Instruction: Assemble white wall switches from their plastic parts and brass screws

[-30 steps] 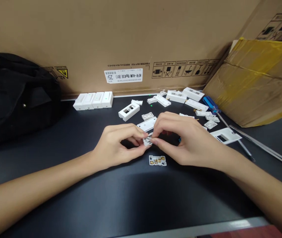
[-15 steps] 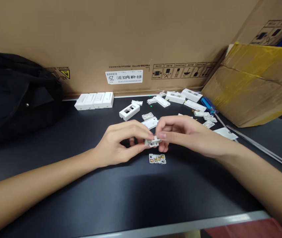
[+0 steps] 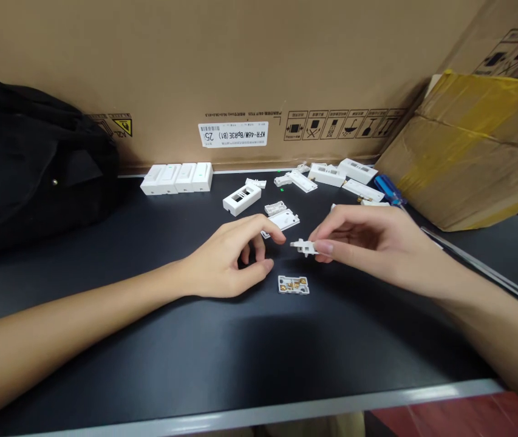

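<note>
In the head view, the right hand (image 3: 377,246) pinches a small white part (image 3: 303,247) by one end above the desk (image 3: 240,370), presumably leaving the rest uncovered, while the left hand (image 3: 231,258), thumb and forefinger parted, holds nothing visible. A base with gold-coloured fittings (image 3: 294,285) lies nearer the desk's front edge, seemingly for easy reach. Fingertips hide the part's gripped end; its finer detail is too small to read.

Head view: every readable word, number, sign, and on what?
"KFR-46W/BpR3E(B1)": label, upside down, on the large box
"25": same label
"GB/T 7725": large box, upside down
Yellow warning triangle: large box, lettering unclear
Handling pictograms: large box, captions too small
Remaining print: too small
</note>
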A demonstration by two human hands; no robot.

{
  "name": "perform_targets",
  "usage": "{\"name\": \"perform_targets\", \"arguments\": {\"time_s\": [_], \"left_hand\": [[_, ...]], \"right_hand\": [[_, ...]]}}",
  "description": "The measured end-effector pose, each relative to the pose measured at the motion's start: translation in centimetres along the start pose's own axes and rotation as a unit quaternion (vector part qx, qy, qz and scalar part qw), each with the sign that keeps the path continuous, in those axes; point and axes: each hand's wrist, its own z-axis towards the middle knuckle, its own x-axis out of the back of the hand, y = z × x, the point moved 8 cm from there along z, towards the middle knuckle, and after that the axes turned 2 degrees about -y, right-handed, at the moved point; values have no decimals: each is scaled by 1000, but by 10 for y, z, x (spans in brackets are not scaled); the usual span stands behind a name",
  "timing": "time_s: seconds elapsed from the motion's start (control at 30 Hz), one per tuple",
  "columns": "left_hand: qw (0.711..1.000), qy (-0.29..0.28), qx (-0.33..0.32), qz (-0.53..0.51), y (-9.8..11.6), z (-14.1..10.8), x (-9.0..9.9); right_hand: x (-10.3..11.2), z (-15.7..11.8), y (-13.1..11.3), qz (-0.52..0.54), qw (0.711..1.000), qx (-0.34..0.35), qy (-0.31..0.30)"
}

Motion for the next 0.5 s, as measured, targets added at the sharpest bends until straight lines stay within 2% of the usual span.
{"name": "perform_targets", "arguments": {"time_s": [0.27,0.5], "left_hand": [[990,-114,30,80,6,-3,-14],[989,-114,27,85,1,-4,-19]], "right_hand": [[-12,-24,-7,-160,983,77,35],[-24,-28,-12,-196,971,131,40]]}}
